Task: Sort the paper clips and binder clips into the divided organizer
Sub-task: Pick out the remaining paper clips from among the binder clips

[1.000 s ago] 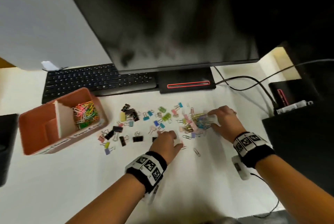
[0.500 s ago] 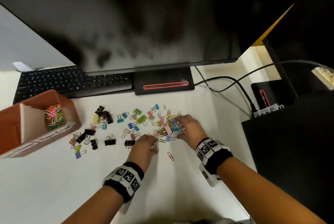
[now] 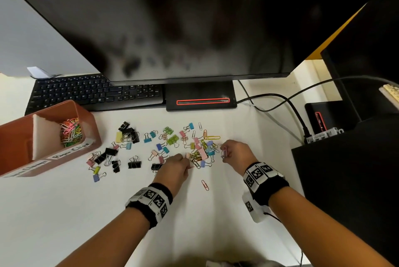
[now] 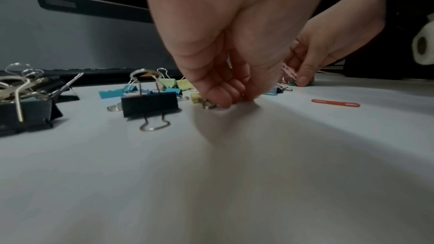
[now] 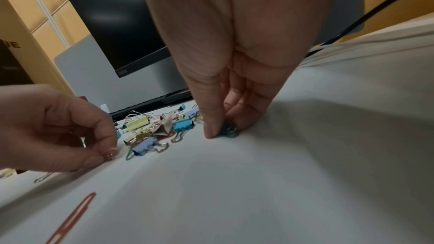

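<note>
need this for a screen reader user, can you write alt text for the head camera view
Two hands pick at a scatter of coloured clips on a white desk: the left hand pinches something small and pink, the right hand holds paper clips. A brown organizer holding paper clips sits left, below a keyboard and monitor.

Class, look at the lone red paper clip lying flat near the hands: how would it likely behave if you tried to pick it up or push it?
The red paper clip lies flat on the smooth white desk, so it would probably slide rather than roll. Thin wire suggests it is light, and likely awkward to pinch.

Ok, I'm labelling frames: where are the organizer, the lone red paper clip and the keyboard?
organizer (image 3: 90, 120): head view, right wall.
red paper clip (image 3: 205, 185): head view, middle of its loop.
keyboard (image 3: 97, 92): head view, centre keys.
</note>
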Demonstrator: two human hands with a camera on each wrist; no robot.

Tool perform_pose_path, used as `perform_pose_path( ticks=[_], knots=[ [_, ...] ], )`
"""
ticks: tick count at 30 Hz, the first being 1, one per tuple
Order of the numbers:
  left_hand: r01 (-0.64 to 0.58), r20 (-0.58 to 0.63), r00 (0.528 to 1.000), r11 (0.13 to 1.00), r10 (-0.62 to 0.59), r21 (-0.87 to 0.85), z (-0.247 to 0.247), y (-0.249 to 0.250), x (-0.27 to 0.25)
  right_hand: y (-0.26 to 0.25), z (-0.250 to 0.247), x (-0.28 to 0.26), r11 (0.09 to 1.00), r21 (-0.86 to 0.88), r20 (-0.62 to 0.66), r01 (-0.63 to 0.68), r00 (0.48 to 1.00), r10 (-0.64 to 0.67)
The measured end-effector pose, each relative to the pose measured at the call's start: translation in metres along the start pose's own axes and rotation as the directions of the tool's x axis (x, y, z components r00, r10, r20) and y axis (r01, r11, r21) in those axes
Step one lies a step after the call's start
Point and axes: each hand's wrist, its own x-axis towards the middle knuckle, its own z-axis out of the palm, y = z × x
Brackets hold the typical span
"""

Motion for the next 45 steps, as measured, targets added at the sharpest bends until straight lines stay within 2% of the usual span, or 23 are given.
perform_pose_path(
  ticks=[4, 7, 10, 14, 20, 25, 27, 30, 33, 36, 38, 45],
  knots=[
    [-0.02, 0.008, 1.0, 0.998, 0.021, -0.061, -0.004, 0.0, -0.002, 0.001, -0.004, -0.005, 0.991, -0.133, 0.062, 0.004, 0.998, 0.005],
    [-0.078, 0.074, 0.993, 0.99, 0.087, -0.115, -0.004, 0.005, -0.005, 0.004, -0.006, -0.01, 0.981, -0.165, 0.051, 0.1, 0.994, -0.093],
    [-0.075, 0.112, 0.99, 0.994, 0.083, -0.081, -0.001, 0.007, -0.002, 0.003, -0.011, -0.011, 0.977, -0.116, 0.023, 0.179, 0.984, -0.178],
    [-0.059, 0.046, 0.997, 0.996, 0.062, -0.072, 0.002, 0.005, 0.01, 0.001, -0.017, -0.002, 0.964, -0.158, 0.058, 0.214, 0.977, -0.208],
    [-0.077, 0.014, 0.997, 0.997, 0.077, 0.003, 0.005, 0.002, 0.013, 0.0, -0.015, 0.006, 0.936, -0.257, 0.125, 0.242, 0.968, -0.217],
    [-0.058, -0.012, 0.998, 0.998, 0.057, -0.013, 0.004, -0.005, 0.003, 0.001, -0.01, 0.002, 0.961, -0.175, 0.049, 0.216, 0.976, -0.21],
    [-0.041, -0.026, 0.999, 0.998, 0.04, -0.039, 0.002, -0.006, 0.0, 0.002, -0.011, 0.0, 0.951, -0.204, 0.075, 0.233, 0.972, -0.223],
    [-0.045, -0.031, 0.999, 0.998, 0.044, -0.038, 0.001, -0.007, -0.001, 0.003, -0.009, -0.009, 0.921, -0.21, 0.179, 0.328, 0.939, -0.293],
    [-0.028, -0.022, 0.999, 0.998, 0.027, -0.047, 0.0, -0.006, 0.0, 0.0, 0.002, -0.022, 0.871, -0.174, 0.272, 0.459, 0.873, -0.405],
    [-0.025, -0.004, 1.0, 1.0, 0.025, -0.014, -0.003, -0.005, 0.001, -0.008, 0.018, -0.029, 0.807, -0.234, 0.344, 0.542, 0.823, -0.452],
    [-0.041, -0.006, 0.999, 0.999, 0.04, -0.004, -0.003, -0.005, 0.002, -0.009, 0.025, -0.028, 0.806, -0.246, 0.348, 0.538, 0.825, -0.444],
    [-0.032, 0.05, 0.998, 0.999, 0.032, 0.007, -0.003, -0.003, 0.004, -0.008, 0.031, -0.019, 0.858, -0.264, 0.282, 0.441, 0.886, -0.369]
  ],
)
